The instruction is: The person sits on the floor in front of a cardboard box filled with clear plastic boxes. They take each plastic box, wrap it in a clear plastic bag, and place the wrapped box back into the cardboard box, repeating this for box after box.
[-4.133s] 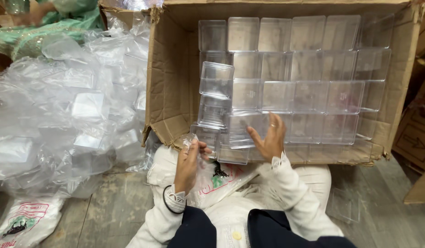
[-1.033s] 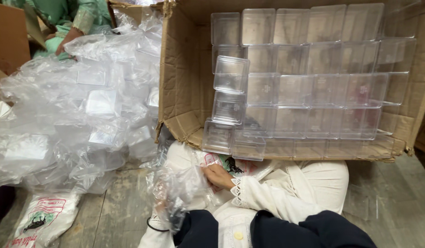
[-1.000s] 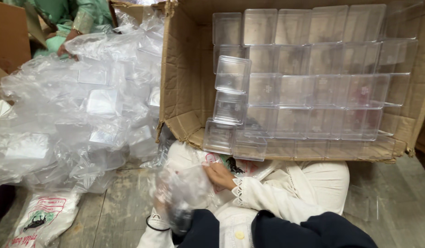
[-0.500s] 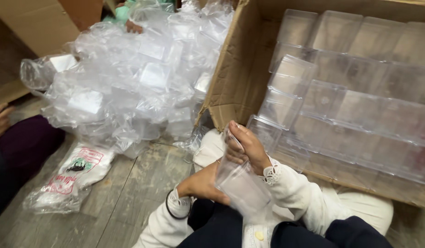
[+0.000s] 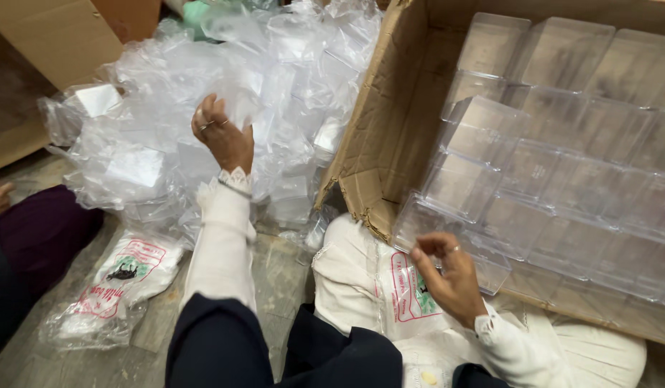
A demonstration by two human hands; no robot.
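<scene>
Both arms are covered by long cream-white sleeves that end in scalloped lace trim at the wrist. Over the upper arms lies a dark navy garment, its edge showing at the near side of the view on both left and right. The left hand (image 5: 223,138) wears rings on two fingers, and a thin bangle sits at its wrist just above the lace cuff. The right hand (image 5: 453,279) has one ring on a finger. The legs are dressed in loose cream-white cloth, folded and creased, with a scalloped edge like the cuffs.
</scene>
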